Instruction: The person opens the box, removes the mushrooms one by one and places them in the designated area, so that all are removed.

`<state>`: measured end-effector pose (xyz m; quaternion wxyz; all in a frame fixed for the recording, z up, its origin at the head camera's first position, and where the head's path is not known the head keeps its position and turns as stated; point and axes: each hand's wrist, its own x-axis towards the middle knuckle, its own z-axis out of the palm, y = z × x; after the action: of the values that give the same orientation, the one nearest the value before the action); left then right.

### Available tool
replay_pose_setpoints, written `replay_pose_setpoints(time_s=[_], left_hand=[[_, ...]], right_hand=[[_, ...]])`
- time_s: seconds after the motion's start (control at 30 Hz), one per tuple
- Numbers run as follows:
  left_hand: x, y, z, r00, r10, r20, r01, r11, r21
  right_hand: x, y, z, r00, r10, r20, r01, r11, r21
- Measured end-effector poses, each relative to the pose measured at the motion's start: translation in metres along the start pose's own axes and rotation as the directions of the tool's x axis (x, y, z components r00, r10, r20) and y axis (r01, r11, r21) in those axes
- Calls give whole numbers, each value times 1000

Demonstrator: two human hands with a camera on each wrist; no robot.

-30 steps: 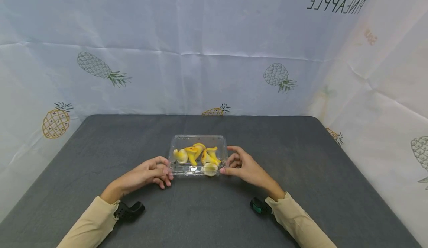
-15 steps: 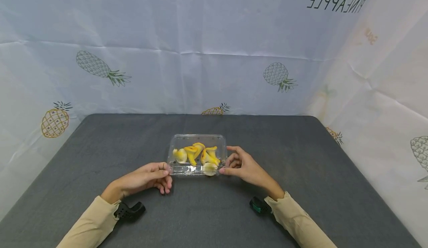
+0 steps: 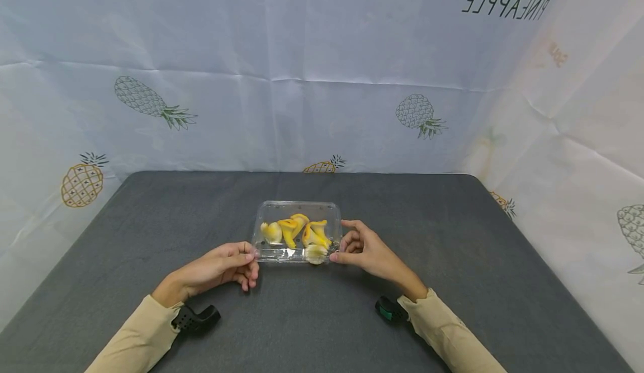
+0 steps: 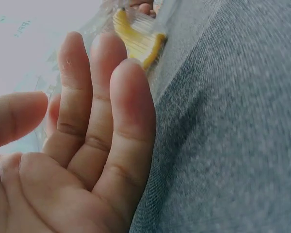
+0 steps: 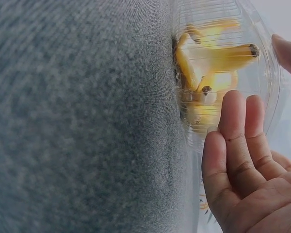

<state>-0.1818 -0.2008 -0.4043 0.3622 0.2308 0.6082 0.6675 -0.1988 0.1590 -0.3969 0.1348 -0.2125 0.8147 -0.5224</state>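
Note:
A clear plastic box (image 3: pixel 274 208) with small holes rests on the dark table in the head view. Inside it lie several yellow mushrooms (image 3: pixel 289 232), some with pale, whitish parts. At the box's near left corner, my left hand (image 3: pixel 221 264) pinches the edge between thumb and index finger, while the other fingers hang loosely below. My right hand (image 3: pixel 369 253) holds the right side, thumb at the near corner and index finger farther back. Bent fingers (image 5: pixel 233 116) stand close against the ribbed side wall in the right wrist view. The left index finger is mostly hidden in the left wrist view.
The dark grey cloth-like table top (image 3: pixel 302 322) has rounded far corners. Behind it hangs a white curtain (image 3: pixel 322 37) printed with pineapples, and it also runs along both sides. Black bands (image 3: pixel 196 318) are worn on both wrists.
My left fingers have shifted at the box's left corner, the lower ones dropping nearer to me. The box has barely moved, and the right hand stays in place.

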Motion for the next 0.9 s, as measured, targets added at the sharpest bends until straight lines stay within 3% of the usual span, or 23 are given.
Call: replay_pose_setpoints(time_s=[0.63,0.77,0.9], left_hand=[[2,5,8,997,-37,-69,39,999,31],[2,7,8,992,-63,-106,70,995,71],[0,11,8,980,-73,-183,103,982,161]], right_hand=[[1,-2,2,1000,9,-8,-9,1000,21],[1,-1,2,1000,8,-5,-7,1000,24],[1,0,1,1000,7,-5,-7,1000,22]])
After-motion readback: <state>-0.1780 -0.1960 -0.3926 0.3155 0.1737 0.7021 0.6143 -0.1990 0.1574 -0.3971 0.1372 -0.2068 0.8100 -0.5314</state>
